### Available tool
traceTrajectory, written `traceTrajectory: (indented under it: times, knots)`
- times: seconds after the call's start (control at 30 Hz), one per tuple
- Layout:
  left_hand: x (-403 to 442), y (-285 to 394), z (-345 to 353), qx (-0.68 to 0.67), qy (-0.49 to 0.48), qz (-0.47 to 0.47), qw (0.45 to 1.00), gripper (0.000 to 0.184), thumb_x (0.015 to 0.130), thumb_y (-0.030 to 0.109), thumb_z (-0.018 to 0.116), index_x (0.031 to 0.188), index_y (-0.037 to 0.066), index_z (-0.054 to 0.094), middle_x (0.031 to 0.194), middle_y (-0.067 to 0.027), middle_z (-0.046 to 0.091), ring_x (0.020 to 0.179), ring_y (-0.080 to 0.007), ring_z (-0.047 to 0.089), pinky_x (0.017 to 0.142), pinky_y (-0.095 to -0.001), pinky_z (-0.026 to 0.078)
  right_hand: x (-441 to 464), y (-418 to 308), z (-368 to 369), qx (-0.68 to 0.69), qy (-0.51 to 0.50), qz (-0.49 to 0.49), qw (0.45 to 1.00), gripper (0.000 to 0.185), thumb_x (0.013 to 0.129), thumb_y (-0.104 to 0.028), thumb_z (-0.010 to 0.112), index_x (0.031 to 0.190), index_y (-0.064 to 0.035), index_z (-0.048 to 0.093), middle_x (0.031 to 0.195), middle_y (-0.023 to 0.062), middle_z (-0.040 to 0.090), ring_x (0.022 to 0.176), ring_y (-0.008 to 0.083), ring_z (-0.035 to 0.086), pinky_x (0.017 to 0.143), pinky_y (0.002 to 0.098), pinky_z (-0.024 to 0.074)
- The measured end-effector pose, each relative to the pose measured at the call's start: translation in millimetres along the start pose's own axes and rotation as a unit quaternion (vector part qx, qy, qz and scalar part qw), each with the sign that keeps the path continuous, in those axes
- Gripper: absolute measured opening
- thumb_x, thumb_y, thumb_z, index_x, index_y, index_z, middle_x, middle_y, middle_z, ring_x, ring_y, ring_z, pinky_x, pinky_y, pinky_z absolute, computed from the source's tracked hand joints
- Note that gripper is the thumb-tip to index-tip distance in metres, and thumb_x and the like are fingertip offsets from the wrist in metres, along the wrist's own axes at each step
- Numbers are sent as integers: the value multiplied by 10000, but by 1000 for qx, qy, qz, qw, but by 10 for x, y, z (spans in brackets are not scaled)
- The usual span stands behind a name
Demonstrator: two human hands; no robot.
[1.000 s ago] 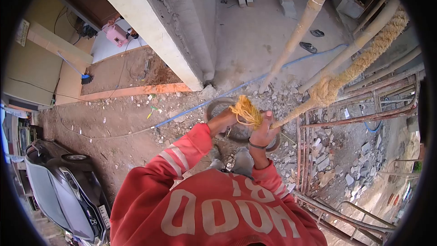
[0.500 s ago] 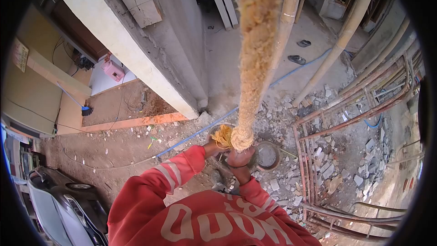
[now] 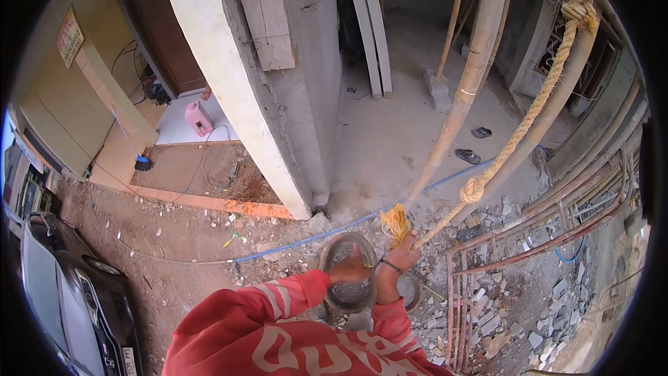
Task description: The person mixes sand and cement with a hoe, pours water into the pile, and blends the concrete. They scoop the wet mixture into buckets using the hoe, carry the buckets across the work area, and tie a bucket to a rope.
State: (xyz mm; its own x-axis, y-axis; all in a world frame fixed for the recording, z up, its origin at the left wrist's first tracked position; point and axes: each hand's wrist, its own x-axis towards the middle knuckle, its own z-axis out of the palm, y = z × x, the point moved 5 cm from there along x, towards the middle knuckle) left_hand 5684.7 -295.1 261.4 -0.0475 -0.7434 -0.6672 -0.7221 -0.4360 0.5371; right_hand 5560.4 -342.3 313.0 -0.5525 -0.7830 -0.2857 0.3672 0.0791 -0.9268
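My right hand (image 3: pixel 399 256) is wrapped round the thick, yellowish rope (image 3: pixel 516 136), close to its frayed tassel end (image 3: pixel 395 223). The rope slants from this hand to the upper right, with knots along it. To the left, apart from the rope, my left hand (image 3: pixel 350 269) is held over a round bucket (image 3: pixel 332 254), its thumb raised and fingers partly visible. Behind my right wrist, a second bucket (image 3: pixel 416 295) is partly hidden.
Bamboo poles (image 3: pixel 465 94) stand ahead beside a concrete pillar (image 3: pixel 306 139). A blue hose (image 3: pixel 306 242) crosses the ground. Broken rubble (image 3: pixel 490 320) and rusty pipes (image 3: pixel 465 313) lie right. A dark car (image 3: pixel 76 292) stands left; sandals (image 3: pixel 468 157) lie on the floor.
The rope has swung from straight overhead to the right, and its big knot is away from my hands. My left hand has come off the rope end. The view has tilted up.
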Motion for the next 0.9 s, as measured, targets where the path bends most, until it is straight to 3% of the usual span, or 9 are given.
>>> traceTrajectory:
  times: [0.03, 0.33, 0.4, 0.47, 0.57, 0.7, 0.8, 0.83, 0.9]
  knots:
    - [-34, -44, -16, 12, -8, 4, 1000, 1015, 834, 353, 538, 1447, -106, -128, 1101, -344, 611, 1014, -426, 629, 872, -468, 484, -54, 2, 72, 21, -13, 13, 1000, 517, 978, -415, 519, 915, 95, 573, 655, 103, 548, 565, 186, 501, 510, 315, 410]
    - [-740, -589, -230, -188, 87, 76, 975, 939, 865, 338, 566, 1509, 45, -50, 1030, -339, 623, 965, -452, 627, 852, -476, 493, -926, -122, 447, 4, -166, 50, 985, 471, 965, -436, 545, 840, 16, 501, 673, 79, 519, 461, 131, 428, 414, 275, 329]
    - [-814, -1039, -290, -141, 267, 183, 936, 861, 886, 297, 547, 1516, 70, 6, 1181, -313, 559, 1118, -429, 550, 971, -472, 410, -1134, -230, 520, -15, -158, 56, 986, 469, 964, -436, 547, 852, 17, 498, 693, 86, 532, 452, 132, 423, 404, 269, 321]
    - [-1049, -1608, -444, -182, 352, 202, 896, 812, 896, 263, 546, 1519, 88, 55, 1372, -279, 445, 1275, -398, 441, 1082, -468, 305, -1408, -373, 628, -13, -143, 38, 989, 457, 965, -428, 548, 853, 12, 500, 697, 92, 544, 443, 132, 429, 390, 258, 310]
    - [-824, -2813, -255, -559, 205, 48, 802, 771, 918, 422, 496, 1508, 81, 135, 1501, -172, 310, 1339, -316, 359, 1083, -464, 278, -1697, -739, 700, 1, -197, -10, 980, 422, 970, -392, 556, 838, 7, 516, 672, 97, 564, 447, 132, 467, 365, 248, 302]
    - [-329, -3308, 445, -728, 62, -72, 679, 788, 915, 573, 418, 1508, 113, 179, 1507, -69, 345, 1338, -283, 352, 1064, -480, 283, -2035, -1535, 718, 18, -220, -103, 970, 409, 979, -392, 530, 948, 15, 562, 698, 85, 565, 472, 116, 440, 384, 255, 316]
    - [37, -3022, 581, -794, 27, 53, 605, 726, 846, 575, 569, 1424, 189, 358, 1433, -102, 390, 1301, -290, 373, 1054, -508, 323, -2392, -2398, 753, 34, -265, -153, 951, 350, 1013, -350, 457, 941, -19, 543, 619, 35, 489, 447, 103, 402, 412, 245, 312]
    - [213, -2788, 613, -837, -95, 162, 514, 720, 848, 603, 556, 1415, 200, 372, 1476, -62, 345, 1338, -313, 326, 1065, -524, 322, -2479, -2690, 748, 52, -292, -158, 942, 323, 1027, -324, 423, 945, -31, 532, 587, 10, 450, 437, 98, 386, 423, 241, 312]
    - [73, -2788, 865, -764, -128, 280, 566, 727, 861, 608, 535, 1432, 202, 339, 1508, -54, 283, 1380, -314, 255, 1057, -592, 299, -2634, -3237, 711, 71, -378, -160, 909, 298, 1038, -297, 378, 955, -49, 519, 563, -15, 401, 429, 94, 371, 434, 239, 314]
